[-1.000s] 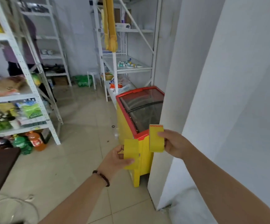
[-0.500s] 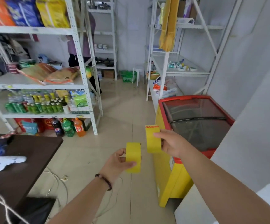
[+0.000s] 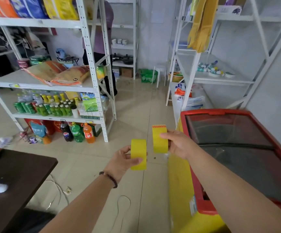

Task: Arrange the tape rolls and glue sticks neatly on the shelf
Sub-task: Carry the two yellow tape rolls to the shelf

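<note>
I hold two yellow tape rolls out in front of me over the tiled floor. My left hand [image 3: 121, 161] grips the lower yellow tape roll [image 3: 138, 153] by its rim. A little higher and to the right, my right hand [image 3: 178, 145] pinches the other yellow tape roll [image 3: 159, 140], which has an orange patterned strip at its top edge. The two rolls stand edge-on, close together but apart. On the white shelf [image 3: 220, 79] at the back right lie several small tape rolls and stick-shaped items [image 3: 212, 68].
A red and yellow chest freezer [image 3: 212, 209] stands close on my right. A dark table [image 3: 18, 179] is at my left. The left shelving unit [image 3: 92, 68] holds bottles, bags and packets. A person [image 3: 102, 39] stands behind it. Cables [image 3: 123, 206] lie on the floor.
My view has swung left and away from the white wall, bringing the left shelves, table and more of the freezer into sight. Both hands still hold their rolls in much the same pose.
</note>
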